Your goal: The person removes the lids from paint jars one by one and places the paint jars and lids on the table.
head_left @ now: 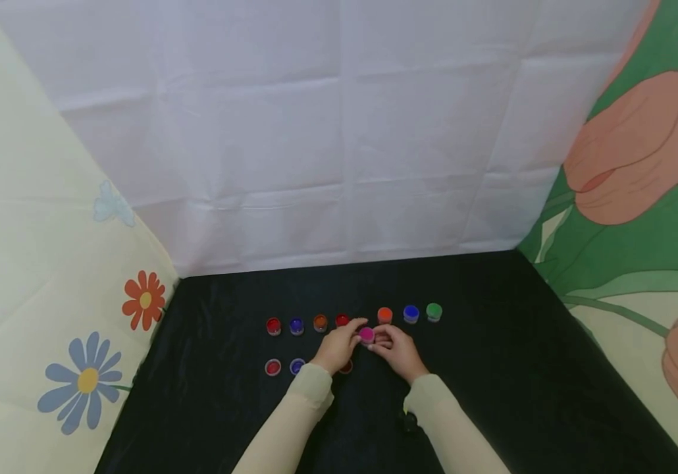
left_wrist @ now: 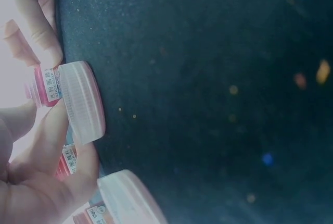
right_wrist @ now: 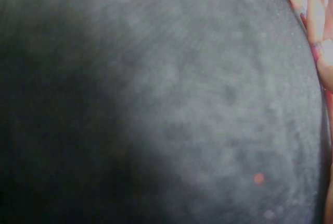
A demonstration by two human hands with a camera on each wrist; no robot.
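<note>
A small pink paint jar (head_left: 366, 336) is between my two hands over the black cloth. My left hand (head_left: 334, 347) pinches it from the left with thumb and finger, and my right hand (head_left: 399, 352) pinches it from the right. In the left wrist view, the jar lies on its side to the camera, its ridged whitish lid (left_wrist: 83, 104) beside a printed label (left_wrist: 52, 84). Just behind my left fingers are a red jar (head_left: 342, 320) and, partly covered by the hand, another reddish jar (head_left: 346, 367). The right wrist view catches only fingers (right_wrist: 316, 13) at its edge.
Several paint jars line the back, among them red (head_left: 273, 326), blue (head_left: 297, 326), brown-orange (head_left: 320, 322), orange (head_left: 384, 315), blue (head_left: 411, 314) and green (head_left: 434, 311). A red jar (head_left: 272, 367) and a purple-blue jar (head_left: 297, 367) stand nearer. White cloth (head_left: 345, 164) hangs behind.
</note>
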